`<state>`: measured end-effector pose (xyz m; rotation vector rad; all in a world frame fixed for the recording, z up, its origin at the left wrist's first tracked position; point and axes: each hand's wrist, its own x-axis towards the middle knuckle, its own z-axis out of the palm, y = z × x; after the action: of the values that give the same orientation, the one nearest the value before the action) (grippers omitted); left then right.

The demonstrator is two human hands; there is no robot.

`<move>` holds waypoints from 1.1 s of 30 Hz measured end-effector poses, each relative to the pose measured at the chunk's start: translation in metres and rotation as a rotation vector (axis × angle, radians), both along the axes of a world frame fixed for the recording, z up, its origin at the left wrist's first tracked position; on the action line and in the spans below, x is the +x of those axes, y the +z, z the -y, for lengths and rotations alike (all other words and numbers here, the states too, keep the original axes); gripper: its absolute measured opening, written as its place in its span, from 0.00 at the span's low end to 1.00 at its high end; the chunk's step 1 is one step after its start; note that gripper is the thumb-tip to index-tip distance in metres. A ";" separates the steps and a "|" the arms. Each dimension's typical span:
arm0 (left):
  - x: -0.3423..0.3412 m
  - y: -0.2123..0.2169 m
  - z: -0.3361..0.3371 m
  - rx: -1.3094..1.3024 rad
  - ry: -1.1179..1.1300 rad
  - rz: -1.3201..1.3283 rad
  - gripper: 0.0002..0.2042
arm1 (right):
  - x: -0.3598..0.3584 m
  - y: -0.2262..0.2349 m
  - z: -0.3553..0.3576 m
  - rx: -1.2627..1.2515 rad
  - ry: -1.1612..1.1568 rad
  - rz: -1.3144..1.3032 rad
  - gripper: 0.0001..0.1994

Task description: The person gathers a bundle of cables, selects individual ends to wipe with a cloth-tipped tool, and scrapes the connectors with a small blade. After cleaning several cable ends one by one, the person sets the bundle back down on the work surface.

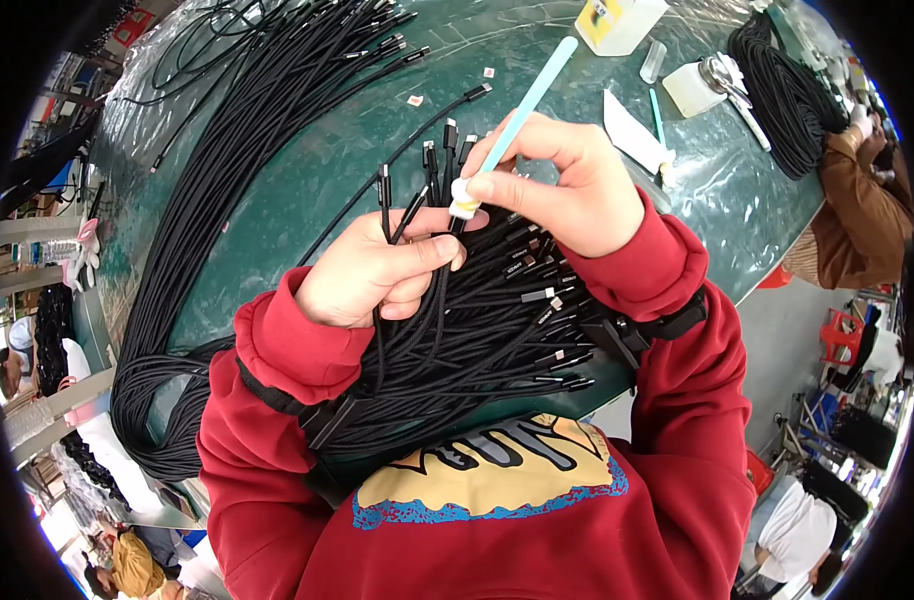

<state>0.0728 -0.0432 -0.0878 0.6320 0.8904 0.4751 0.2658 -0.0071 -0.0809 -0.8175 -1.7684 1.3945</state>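
- left hand [377, 270] is closed around a fan of black cables [427, 200], connector ends upright just above the green table's [307, 170] near edge, presumably to present each tip.
- right hand [562, 185] pinches a pale blue swab stick [522, 115], its white head touching a connector (contact point partly hidden).
- cables look thin, matte, metal-tipped.

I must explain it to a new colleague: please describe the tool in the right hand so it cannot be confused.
On the green table, above the black cables, the right hand pinches a swab stick. It alone is pale blue, slim, white-tipped.
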 end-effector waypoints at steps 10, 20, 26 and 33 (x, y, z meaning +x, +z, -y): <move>0.003 0.005 0.003 0.035 0.007 -0.030 0.08 | 0.009 0.003 -0.004 0.060 -0.088 -0.066 0.04; 0.007 0.007 0.010 0.120 0.107 -0.164 0.07 | 0.008 0.009 0.004 0.059 -0.027 -0.006 0.05; 0.011 0.010 0.012 0.171 0.099 -0.239 0.08 | 0.007 0.007 0.003 0.072 -0.053 0.045 0.06; 0.011 0.009 0.012 0.173 0.097 -0.220 0.07 | 0.006 0.005 0.006 0.074 -0.099 0.000 0.05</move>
<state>0.0840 -0.0549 -0.0785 0.8123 1.1001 0.5818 0.2714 -0.0128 -0.0755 -0.8536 -1.7453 1.2570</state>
